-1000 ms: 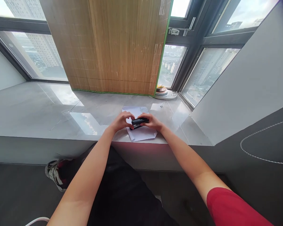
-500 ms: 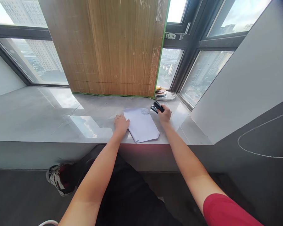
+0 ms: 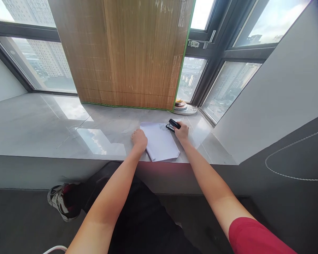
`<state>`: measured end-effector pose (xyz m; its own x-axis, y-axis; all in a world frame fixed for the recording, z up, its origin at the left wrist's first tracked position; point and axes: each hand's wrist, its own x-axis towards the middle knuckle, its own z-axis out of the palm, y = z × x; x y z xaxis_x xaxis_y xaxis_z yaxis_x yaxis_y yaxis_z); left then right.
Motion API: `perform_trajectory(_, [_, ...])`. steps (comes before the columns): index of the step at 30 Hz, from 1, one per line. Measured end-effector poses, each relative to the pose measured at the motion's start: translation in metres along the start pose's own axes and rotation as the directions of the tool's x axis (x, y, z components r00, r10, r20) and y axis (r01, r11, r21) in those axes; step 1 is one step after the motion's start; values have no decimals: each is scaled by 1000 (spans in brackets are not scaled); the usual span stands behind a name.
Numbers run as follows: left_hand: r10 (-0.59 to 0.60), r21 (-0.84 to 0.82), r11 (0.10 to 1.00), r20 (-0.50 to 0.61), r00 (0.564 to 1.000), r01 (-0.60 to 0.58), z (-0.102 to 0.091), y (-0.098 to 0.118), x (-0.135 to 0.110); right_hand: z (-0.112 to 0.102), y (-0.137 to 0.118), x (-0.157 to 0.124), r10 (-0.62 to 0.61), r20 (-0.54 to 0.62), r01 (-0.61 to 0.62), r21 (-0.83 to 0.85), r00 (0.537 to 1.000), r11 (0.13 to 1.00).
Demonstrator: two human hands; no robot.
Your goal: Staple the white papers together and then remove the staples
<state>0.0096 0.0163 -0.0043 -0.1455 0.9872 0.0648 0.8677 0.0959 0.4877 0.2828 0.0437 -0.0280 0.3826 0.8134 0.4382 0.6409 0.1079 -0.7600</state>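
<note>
A white stack of paper (image 3: 160,143), seemingly several sheets with some writing near its upper right corner, lies on the pale window sill. At its left edge is my left hand (image 3: 140,138), fingers curled in and closed on the paper; the fingertips are partly hidden. My right hand (image 3: 182,132) grips a black stapler (image 3: 174,124) from the right side. The stapler's jaws point left and reach the paper's upper right corner, beside the writing. Whether the sheet lies between the jaws is too small to make out.
A bamboo blind (image 3: 127,53) with green edging hangs behind the paper, down to the sill (image 3: 103,121). Several stacked plates (image 3: 184,108) stand in the back right corner by the window. A beaded cord (image 3: 266,164) hangs at the right.
My right hand has brought the stapler left and slightly down, onto the paper's upper right corner. My left hand has shifted slightly right, its fingers more curled at the paper's edge.
</note>
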Motion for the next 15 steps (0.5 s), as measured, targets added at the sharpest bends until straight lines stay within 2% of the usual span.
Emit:
perform_trajectory(4, [-9,-3,1000,-19,1000,9,4,-1,2,1,-3,-1,-15,42,15,13,999,1000])
perform_trajectory(9, [-32,-80,996,-30,999,30,-1,-5,1,-5,-4,-2,49,-20,-50,-27,999,998])
perform_trajectory(12, [-34,-186,982,-20,999,29,-7,-7,1,-7,0,-1,78,-54,-80,-44,995,996])
perform_trajectory(15, [-75,-335,940,-32,997,60,-12,-13,5,-5,4,1,49,-28,-50,-25,998,998])
